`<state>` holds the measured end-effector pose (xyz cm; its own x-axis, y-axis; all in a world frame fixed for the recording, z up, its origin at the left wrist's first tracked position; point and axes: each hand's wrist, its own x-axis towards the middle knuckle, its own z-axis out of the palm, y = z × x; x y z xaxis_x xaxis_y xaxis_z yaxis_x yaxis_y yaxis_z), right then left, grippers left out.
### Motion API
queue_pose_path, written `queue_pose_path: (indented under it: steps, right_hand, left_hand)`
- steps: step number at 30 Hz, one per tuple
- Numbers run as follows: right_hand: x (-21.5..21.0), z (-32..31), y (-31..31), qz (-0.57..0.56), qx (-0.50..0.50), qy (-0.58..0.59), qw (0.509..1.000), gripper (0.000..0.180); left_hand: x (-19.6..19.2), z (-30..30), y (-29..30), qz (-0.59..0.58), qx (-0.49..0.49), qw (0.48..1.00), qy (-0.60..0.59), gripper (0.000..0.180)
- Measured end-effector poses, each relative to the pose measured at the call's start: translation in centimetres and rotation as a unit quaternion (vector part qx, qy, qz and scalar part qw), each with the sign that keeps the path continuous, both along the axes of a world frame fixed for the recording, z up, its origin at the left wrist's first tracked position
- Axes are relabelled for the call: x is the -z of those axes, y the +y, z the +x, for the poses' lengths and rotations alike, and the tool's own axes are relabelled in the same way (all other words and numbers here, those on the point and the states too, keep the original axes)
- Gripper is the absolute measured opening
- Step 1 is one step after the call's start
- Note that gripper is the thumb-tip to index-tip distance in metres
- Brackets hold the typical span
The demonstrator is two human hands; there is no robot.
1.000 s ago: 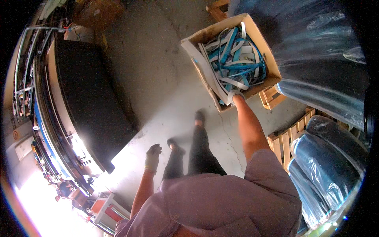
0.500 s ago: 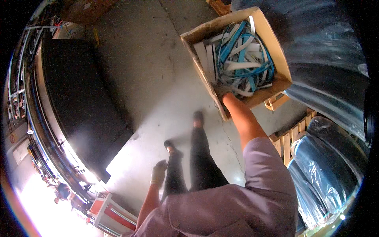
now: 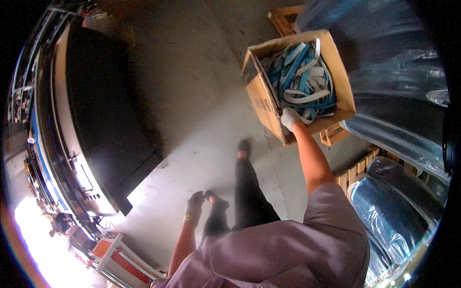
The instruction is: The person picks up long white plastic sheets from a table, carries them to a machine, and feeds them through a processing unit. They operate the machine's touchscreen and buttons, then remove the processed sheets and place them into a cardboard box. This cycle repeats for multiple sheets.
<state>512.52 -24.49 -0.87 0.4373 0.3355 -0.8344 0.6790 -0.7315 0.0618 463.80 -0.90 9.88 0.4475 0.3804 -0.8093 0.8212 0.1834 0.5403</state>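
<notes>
The cardboard box (image 3: pixel 297 81) is open at the top and full of blue and white straps (image 3: pixel 302 79), all tangled together. It is up off the concrete floor (image 3: pixel 192 96), carried in front of the person and to their right, near a wooden pallet (image 3: pixel 355 168) with big rolls wrapped in clear plastic (image 3: pixel 398 216). The right hand (image 3: pixel 289 117) wears a white glove, and its fingers are curled tight over the near edge of the box, holding it. The left hand (image 3: pixel 194 206) also wears a glove. It hangs low by the person's leg, well apart from the box, and holds nothing that shows; it is too small and dim to tell if its fingers are open or closed. A second ago the box was tipped more and sat close over the pallet. Now it has swung round and sits more level, and one foot is stepping forward, so it looks like the box is being carried along with just one hand. The left hand has swung back toward the body as the person walks. On the person's left stands a long dark machine (image 3: pixel 96 110), with a red and white frame (image 3: pixel 115 254) near its bright end.
</notes>
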Motion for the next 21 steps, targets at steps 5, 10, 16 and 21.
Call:
queue_pose_path:
  steps: [5, 10, 16, 21]
  right_hand:
    - [-3.4, -6.4, -1.5, 0.239, 0.311, -0.157, 0.906, 0.032]
    - [-5.9, -17.0, 5.0, 0.467, 0.407, -0.223, 0.753, 0.022]
    - [-7.3, -40.2, 26.0, 0.590, 0.227, -0.054, 0.773, 0.018]
    - [-16.2, -66.8, 48.2, 0.670, -0.050, 0.082, 0.737, 0.017]
  left_hand:
    - [-1.5, -4.7, 3.8, 0.040, 0.016, 0.997, -0.056, 0.041]
    - [-4.1, -20.5, 8.2, 0.125, -0.004, 0.992, -0.006, 0.034]
    - [-1.4, -51.0, 6.0, 0.107, -0.302, 0.940, 0.120, 0.041]
    - [-5.4, -68.5, 2.7, 0.102, -0.604, 0.783, 0.111, 0.040]
